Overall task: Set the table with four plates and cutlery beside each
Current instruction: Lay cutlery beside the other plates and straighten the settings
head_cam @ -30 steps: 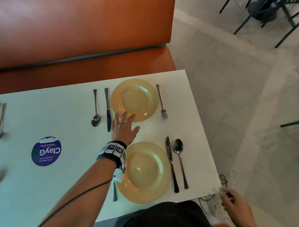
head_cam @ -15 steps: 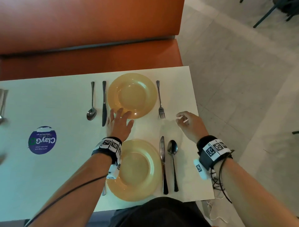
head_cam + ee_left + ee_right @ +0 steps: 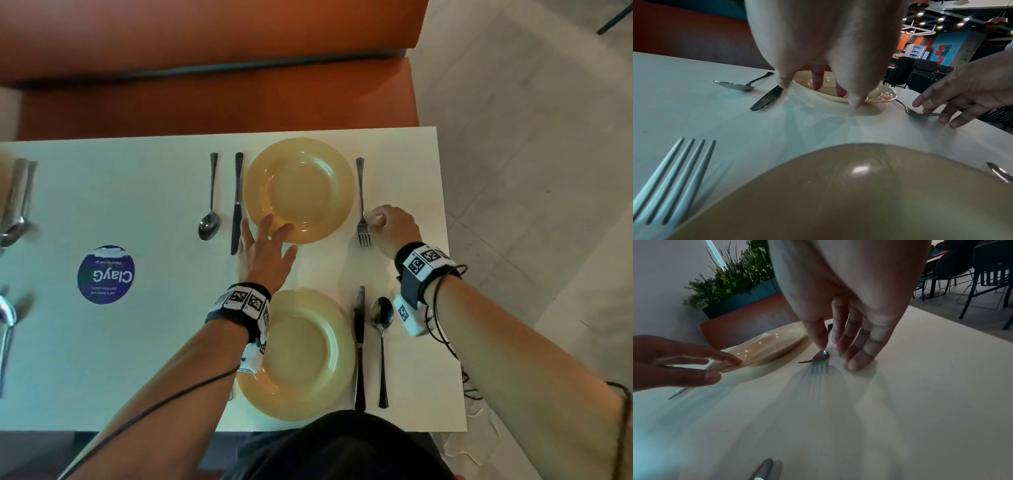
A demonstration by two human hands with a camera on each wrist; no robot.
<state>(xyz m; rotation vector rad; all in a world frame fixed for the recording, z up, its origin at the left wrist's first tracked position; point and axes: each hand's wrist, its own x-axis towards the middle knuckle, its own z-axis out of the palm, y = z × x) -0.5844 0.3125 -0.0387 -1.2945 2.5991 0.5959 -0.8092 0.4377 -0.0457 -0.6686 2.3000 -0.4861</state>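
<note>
Two yellow plates lie on the white table (image 3: 137, 342): a far plate (image 3: 299, 190) and a near plate (image 3: 301, 353). The far plate has a spoon (image 3: 209, 205) and knife (image 3: 237, 202) on its left and a fork (image 3: 362, 205) on its right. My left hand (image 3: 270, 240) lies flat, its straight fingers resting on the far plate's near rim (image 3: 838, 95). My right hand (image 3: 390, 228) reaches down on the fork (image 3: 819, 356); the thumb tip touches its neck and the other fingertips (image 3: 859, 361) rest on the table. A knife (image 3: 359, 349) and spoon (image 3: 382, 342) lie right of the near plate, a fork (image 3: 674, 170) on its left.
An orange bench (image 3: 205, 102) runs along the table's far side. A round blue sticker (image 3: 106, 274) marks the tabletop. More cutlery (image 3: 17, 202) lies at the left edge. The table's right edge (image 3: 448, 274) drops to tiled floor; dark chairs (image 3: 982, 272) stand beyond.
My right hand rose from below the table's near right corner, crossed the tabletop and came down on the far fork. My left hand stayed on the far plate's rim.
</note>
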